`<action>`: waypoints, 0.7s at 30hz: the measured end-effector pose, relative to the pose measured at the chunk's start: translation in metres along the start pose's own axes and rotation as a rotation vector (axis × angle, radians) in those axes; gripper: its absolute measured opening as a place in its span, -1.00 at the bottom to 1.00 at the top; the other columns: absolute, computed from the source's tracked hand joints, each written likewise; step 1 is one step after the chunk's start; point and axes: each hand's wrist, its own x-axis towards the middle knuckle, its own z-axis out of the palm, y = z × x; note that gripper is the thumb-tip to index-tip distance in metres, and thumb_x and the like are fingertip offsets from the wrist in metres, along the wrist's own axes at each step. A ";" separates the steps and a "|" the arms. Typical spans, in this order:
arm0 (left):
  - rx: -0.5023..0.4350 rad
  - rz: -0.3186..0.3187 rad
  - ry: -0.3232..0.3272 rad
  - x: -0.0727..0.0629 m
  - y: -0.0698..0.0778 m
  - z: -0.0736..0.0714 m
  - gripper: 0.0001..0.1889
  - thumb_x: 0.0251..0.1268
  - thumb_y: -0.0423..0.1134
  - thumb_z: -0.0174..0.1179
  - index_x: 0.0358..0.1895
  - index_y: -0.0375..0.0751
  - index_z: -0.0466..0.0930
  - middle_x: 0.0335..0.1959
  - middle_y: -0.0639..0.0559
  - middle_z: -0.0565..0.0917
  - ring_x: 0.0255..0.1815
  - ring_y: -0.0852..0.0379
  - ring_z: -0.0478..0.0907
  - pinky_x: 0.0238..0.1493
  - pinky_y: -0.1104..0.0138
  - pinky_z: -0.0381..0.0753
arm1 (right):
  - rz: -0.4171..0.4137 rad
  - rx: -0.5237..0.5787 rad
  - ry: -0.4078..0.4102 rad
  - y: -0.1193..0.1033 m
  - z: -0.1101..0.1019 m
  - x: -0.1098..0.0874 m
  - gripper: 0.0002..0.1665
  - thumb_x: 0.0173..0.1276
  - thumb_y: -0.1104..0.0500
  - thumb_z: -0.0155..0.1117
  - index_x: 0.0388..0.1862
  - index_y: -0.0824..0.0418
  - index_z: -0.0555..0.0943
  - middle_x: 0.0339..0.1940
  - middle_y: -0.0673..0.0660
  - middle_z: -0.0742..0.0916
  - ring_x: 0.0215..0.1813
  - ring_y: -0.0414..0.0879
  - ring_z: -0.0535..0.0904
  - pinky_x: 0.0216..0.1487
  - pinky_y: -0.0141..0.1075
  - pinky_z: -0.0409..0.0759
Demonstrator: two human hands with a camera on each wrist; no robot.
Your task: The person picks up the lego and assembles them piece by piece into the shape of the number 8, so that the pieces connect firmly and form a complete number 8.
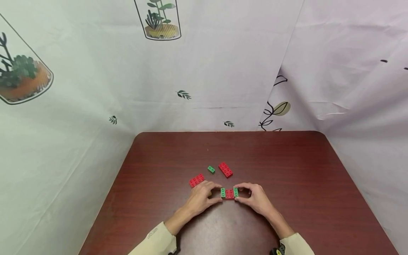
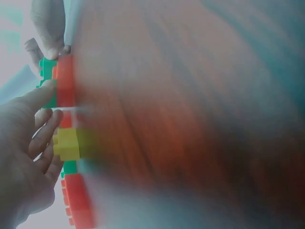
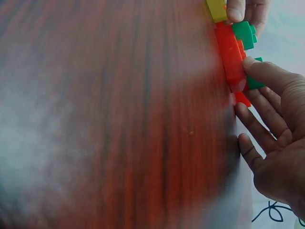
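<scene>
In front of me a red toy brick (image 1: 229, 194) lies with a green brick (image 1: 222, 192) on its left end and another green brick (image 1: 235, 192) on its right end. My left hand (image 1: 200, 197) pinches the left green brick between thumb and forefinger. At the other end, thumb and forefinger of my right hand (image 1: 257, 200) pinch the right green brick. In the left wrist view the two green bricks stand on top of the red one, studs outward. A yellow brick (image 2: 66, 144) shows near the left fingers there; the head view hides it behind that hand.
Beyond the hands lie a red brick (image 1: 225, 170), a small green brick (image 1: 211, 169) and, touching the left hand's outline, another red brick (image 1: 196, 180). The dark wooden table (image 1: 287, 159) ends at a white printed cloth (image 1: 223, 71) behind it.
</scene>
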 end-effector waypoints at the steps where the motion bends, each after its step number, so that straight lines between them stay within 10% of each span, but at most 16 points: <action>1: -0.013 -0.008 0.003 0.000 -0.001 -0.001 -0.56 0.28 0.00 0.55 0.16 -0.03 0.75 0.03 0.18 0.78 0.01 0.19 0.64 -0.03 0.27 0.63 | 0.002 0.003 0.000 0.000 0.000 0.000 -0.62 0.18 0.20 0.72 -0.01 0.05 0.83 -0.18 -0.13 0.80 -0.21 -0.16 0.64 -0.24 -0.31 0.53; 21: -0.084 -0.127 0.211 -0.017 -0.031 -0.032 -0.53 0.22 -0.12 0.60 0.19 -0.09 0.74 0.03 0.13 0.79 0.04 0.11 0.67 0.03 0.12 0.64 | 0.005 0.026 0.000 0.001 0.000 -0.001 -0.62 0.19 0.17 0.72 -0.01 0.06 0.84 -0.13 -0.12 0.83 -0.18 -0.12 0.67 -0.20 -0.28 0.52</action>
